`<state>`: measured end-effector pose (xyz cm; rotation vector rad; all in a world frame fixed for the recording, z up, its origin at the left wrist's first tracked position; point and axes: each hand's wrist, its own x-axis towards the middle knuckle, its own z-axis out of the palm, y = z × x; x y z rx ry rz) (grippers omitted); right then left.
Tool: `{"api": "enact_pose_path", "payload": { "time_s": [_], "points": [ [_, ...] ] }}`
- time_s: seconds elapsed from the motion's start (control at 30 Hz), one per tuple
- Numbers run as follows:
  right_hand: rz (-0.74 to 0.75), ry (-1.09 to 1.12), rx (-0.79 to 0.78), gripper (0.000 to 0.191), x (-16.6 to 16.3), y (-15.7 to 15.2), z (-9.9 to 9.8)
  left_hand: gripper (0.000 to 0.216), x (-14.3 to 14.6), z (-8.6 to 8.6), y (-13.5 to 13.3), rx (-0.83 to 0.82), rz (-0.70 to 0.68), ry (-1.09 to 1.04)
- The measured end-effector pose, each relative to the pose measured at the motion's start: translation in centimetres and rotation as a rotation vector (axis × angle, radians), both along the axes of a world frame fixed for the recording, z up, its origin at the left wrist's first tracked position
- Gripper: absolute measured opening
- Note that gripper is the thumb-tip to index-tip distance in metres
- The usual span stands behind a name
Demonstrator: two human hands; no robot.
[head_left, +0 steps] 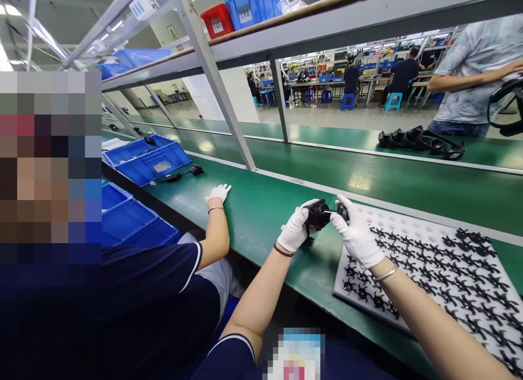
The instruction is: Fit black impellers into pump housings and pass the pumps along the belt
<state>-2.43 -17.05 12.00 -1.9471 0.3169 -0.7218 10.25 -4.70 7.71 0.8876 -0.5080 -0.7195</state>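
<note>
My left hand (295, 228), in a white glove, is closed around a round black part (318, 214) held above the green bench. My right hand (356, 233), also gloved, pinches a small black piece (342, 211) against that part's right side. Just right of my hands lies a white foam tray (412, 223) with several small black spidery pieces (443, 276) set in its pockets.
A co-worker sits at my left, a gloved hand (218, 192) resting on the green bench (261, 205). Blue bins (149, 161) stand at the left. Black headsets (420, 139) lie on the far belt, where another person (474, 69) stands. Slanted frame posts (216, 83) rise ahead.
</note>
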Motion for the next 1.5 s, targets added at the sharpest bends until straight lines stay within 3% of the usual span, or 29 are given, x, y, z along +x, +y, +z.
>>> {"api": "enact_pose_path", "payload": {
  "time_s": [0.1, 0.17, 0.23, 0.3, 0.37, 0.43, 0.57, 0.63, 0.7, 0.77, 0.87, 1.0, 1.1, 1.23, 1.33, 1.4, 1.5],
  "points": [
    [0.016, 0.071, -0.413, 0.068, -0.1, -0.6, 0.9, 0.065, -0.4, 0.0, 0.2, 0.013, 0.007, -0.124],
    [0.038, 0.079, -0.534, 0.072, 0.1, -1.3, 1.5, 0.071, -0.3, 0.3, 0.1, 0.038, 0.019, -0.163],
    [0.051, 0.066, -0.461, 0.078, 0.4, -2.2, 1.4, 0.076, 0.1, 1.3, -0.4, 0.034, 0.058, -0.170],
    [0.118, 0.121, -0.248, 0.086, 0.9, -2.7, 0.6, 0.075, 0.6, 3.2, -1.1, -0.027, 0.106, -0.174],
    [0.255, 0.251, -0.029, 0.099, 1.6, -2.6, -0.6, 0.068, 0.9, 5.8, -2.2, -0.105, 0.150, -0.193],
    [0.354, 0.335, 0.068, 0.098, 2.5, -1.8, -1.7, 0.059, 0.9, 8.8, -3.5, -0.167, 0.176, -0.210],
    [0.272, 0.354, 0.004, 0.043, 4.8, -1.8, -1.4, 0.058, 1.2, 14.0, -7.1, -0.275, 0.167, -0.282],
    [0.160, 0.402, -0.058, 0.041, 5.1, -4.7, 0.1, 0.059, 2.5, 15.5, -9.5, -0.289, 0.214, -0.377],
    [0.017, 0.480, -0.147, 0.041, 4.3, -9.9, 2.0, 0.069, 4.8, 15.7, -12.5, -0.257, 0.306, -0.486],
    [-0.130, 0.584, -0.270, 0.040, 2.5, -16.3, 3.9, 0.095, 7.3, 14.5, -16.0, -0.161, 0.366, -0.578],
    [-0.316, 0.778, -0.467, 0.035, -0.7, -24.3, 5.2, 0.118, 8.7, 10.0, -21.0, 0.128, 0.310, -0.613],
    [-0.369, 1.018, -0.624, 0.031, -3.0, -28.8, 3.8, 0.100, 6.0, 2.7, -25.9, 0.378, 0.206, -0.571],
    [-0.374, 1.117, -0.667, 0.032, -2.8, -29.7, 1.9, 0.080, 4.9, -1.0, -28.8, 0.508, 0.158, -0.583],
    [-0.397, 1.120, -0.718, 0.037, -2.0, -30.3, 0.5, 0.077, 6.8, -2.7, -31.7, 0.670, 0.174, -0.642],
    [-0.394, 1.091, -0.731, 0.041, -3.2, -30.8, 1.0, 0.079, 9.0, -3.1, -32.1, 0.832, 0.174, -0.685],
    [-0.419, 1.084, -0.715, 0.043, -6.2, -31.6, 2.2, 0.083, 10.2, -3.4, -31.6, 0.943, 0.171, -0.715],
    [-0.522, 1.121, -0.662, 0.044, -14.4, -32.7, 4.4, 0.091, 11.2, -3.6, -30.4, 1.104, 0.188, -0.750]
  ]
}}
